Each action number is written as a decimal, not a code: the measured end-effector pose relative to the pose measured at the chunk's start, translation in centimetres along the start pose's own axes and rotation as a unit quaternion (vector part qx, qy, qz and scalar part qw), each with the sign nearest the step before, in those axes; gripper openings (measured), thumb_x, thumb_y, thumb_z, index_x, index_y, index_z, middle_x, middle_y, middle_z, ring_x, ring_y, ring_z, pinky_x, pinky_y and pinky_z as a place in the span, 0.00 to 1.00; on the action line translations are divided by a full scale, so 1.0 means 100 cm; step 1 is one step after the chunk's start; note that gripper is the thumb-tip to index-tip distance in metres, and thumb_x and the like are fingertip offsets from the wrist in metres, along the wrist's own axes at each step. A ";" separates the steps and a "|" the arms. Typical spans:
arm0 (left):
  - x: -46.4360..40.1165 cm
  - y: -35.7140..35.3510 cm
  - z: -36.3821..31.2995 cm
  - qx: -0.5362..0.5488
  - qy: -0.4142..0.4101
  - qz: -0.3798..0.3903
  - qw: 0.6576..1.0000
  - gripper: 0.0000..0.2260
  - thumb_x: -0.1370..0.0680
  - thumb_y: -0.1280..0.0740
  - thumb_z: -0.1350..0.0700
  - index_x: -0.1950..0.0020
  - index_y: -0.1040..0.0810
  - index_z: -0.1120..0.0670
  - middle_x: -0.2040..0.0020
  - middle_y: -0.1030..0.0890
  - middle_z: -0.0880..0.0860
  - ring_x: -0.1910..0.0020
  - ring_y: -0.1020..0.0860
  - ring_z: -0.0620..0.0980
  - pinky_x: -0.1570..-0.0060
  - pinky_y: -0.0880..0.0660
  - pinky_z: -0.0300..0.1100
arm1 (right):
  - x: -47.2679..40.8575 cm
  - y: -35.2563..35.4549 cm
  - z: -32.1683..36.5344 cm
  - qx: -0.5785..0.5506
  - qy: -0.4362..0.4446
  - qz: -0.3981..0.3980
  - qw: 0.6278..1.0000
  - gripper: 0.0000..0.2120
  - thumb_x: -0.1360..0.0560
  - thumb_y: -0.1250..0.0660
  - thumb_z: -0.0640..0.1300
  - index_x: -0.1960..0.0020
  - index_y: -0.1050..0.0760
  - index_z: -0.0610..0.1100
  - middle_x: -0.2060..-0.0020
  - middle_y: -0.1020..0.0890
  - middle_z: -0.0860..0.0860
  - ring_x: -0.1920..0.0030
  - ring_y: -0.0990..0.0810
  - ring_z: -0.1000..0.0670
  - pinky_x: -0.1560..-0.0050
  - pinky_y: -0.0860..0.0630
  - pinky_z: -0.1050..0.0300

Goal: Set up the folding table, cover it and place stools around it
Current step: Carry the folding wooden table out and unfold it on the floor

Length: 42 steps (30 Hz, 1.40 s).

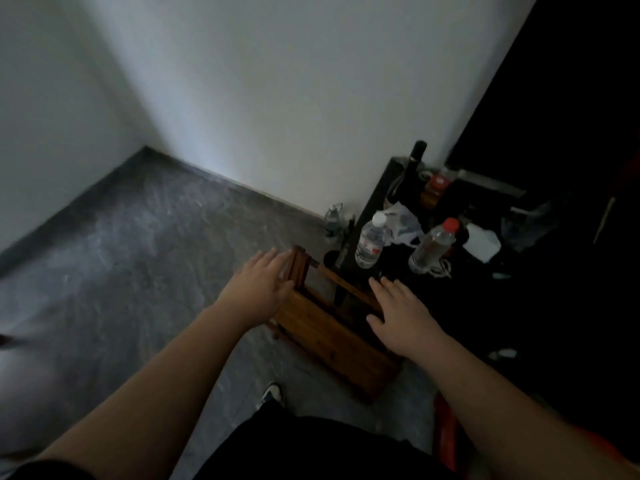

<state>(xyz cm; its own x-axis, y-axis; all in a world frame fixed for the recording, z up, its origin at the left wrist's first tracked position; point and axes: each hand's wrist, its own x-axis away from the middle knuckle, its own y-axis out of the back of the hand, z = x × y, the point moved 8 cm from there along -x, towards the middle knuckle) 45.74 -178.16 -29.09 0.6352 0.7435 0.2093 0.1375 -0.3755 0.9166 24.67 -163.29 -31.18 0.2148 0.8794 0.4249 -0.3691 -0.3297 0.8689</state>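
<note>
A folded brown wooden table [332,337] stands on edge on the grey floor, leaning by a dark low cabinet. My left hand [263,285] is open with straight fingers at the table's far upper corner, touching or very close to it. My right hand [398,313] is open, palm down, over the table's top edge on the right side. No cover or stools are in view.
A dark cabinet [388,178] at the right carries two clear plastic bottles [372,240], a dark wine bottle [412,174], a jar and bags. Another bottle [332,220] stands on the floor by the white wall. Grey floor [138,258] spreads left. My shoe [272,393] is below.
</note>
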 end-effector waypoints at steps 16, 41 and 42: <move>-0.164 -0.113 0.056 0.002 -0.083 0.125 0.989 0.27 0.19 0.40 0.50 0.21 0.41 0.47 0.21 0.38 0.52 0.22 0.44 0.55 0.24 0.43 0.53 | -0.085 -0.113 -0.045 -0.172 -0.192 -0.048 0.965 0.28 0.20 0.38 0.48 0.22 0.41 0.48 0.25 0.35 0.50 0.24 0.41 0.50 0.26 0.38 0.50; -0.231 -0.295 0.068 -0.164 -0.186 0.148 0.957 0.26 0.24 0.33 0.53 0.26 0.35 0.46 0.30 0.30 0.53 0.27 0.36 0.58 0.25 0.46 0.59 | -0.198 -0.247 -0.091 -0.016 -0.255 -0.029 0.966 0.26 0.22 0.37 0.49 0.26 0.39 0.50 0.31 0.29 0.47 0.31 0.33 0.42 0.31 0.35 0.41; -0.227 -0.294 0.070 -0.169 -0.188 0.149 0.956 0.24 0.24 0.33 0.53 0.28 0.33 0.46 0.32 0.28 0.53 0.30 0.34 0.58 0.26 0.43 0.57 | -0.194 -0.249 -0.087 -0.015 -0.256 -0.022 0.966 0.24 0.22 0.38 0.48 0.27 0.38 0.50 0.32 0.29 0.47 0.32 0.32 0.41 0.33 0.34 0.41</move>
<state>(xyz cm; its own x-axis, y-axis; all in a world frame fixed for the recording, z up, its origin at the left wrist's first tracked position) 32.57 -187.87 -63.20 0.8451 0.3551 0.3996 -0.3055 -0.2926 0.9061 21.78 -169.19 -63.28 0.6475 0.6047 0.4638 -0.3733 -0.2788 0.8848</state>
